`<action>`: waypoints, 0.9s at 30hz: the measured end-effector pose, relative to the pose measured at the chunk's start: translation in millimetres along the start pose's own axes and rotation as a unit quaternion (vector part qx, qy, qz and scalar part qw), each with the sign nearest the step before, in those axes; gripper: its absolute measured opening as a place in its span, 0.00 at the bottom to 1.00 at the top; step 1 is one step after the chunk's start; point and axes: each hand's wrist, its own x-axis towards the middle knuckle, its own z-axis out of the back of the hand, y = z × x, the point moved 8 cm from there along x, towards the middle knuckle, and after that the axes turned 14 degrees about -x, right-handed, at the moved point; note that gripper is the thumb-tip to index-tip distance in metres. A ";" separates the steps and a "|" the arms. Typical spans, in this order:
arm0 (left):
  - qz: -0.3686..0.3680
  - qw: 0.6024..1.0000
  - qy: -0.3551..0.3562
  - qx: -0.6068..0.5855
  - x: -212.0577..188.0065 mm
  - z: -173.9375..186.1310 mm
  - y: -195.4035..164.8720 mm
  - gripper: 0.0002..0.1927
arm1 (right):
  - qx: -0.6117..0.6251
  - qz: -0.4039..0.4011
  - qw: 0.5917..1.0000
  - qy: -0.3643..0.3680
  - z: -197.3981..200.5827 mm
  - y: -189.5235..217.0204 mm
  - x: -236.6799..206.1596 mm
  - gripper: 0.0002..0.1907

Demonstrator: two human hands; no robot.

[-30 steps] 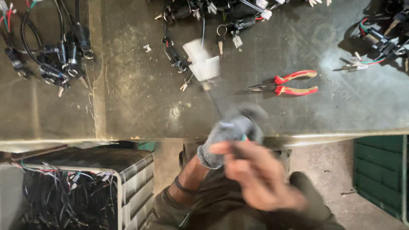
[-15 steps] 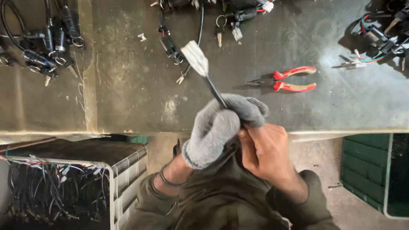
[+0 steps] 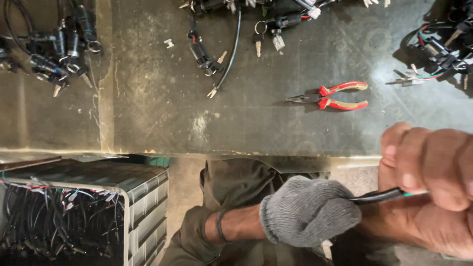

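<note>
Two hands now low in the frame, gloved left hand (image 3: 309, 211) and bare right hand (image 3: 433, 189) clamped on cable (image 3: 377, 196), tag gone from view.

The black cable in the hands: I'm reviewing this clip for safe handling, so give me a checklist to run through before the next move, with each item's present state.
1. Left hand gloved and closed on the black cable: ok.
2. Right hand gloved: not ok, it is bare.
3. Right hand gripping the cable: ok, fist closed around it.
4. Cable's free end in view: cannot tell, hidden by the hands.
5. Red-handled pliers apart from the hands: ok, lying on the workbench.
6. Crate of wires clear of the hands: ok, at lower left.
</note>
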 end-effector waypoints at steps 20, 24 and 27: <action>0.013 0.967 -0.195 -0.162 25.7 138.5 -5.2 0.16 | 0.032 -0.495 0.834 0.239 -67.0 -140.6 -87.2 0.22; 0.008 0.938 -0.284 -0.197 13.4 154.8 14.6 0.18 | -0.397 -0.224 0.835 0.310 -42.7 -132.8 -76.2 0.17; 0.001 0.913 -0.318 -0.257 3.3 148.0 32.9 0.19 | -0.482 0.046 0.829 0.280 -52.1 -104.2 -64.1 0.20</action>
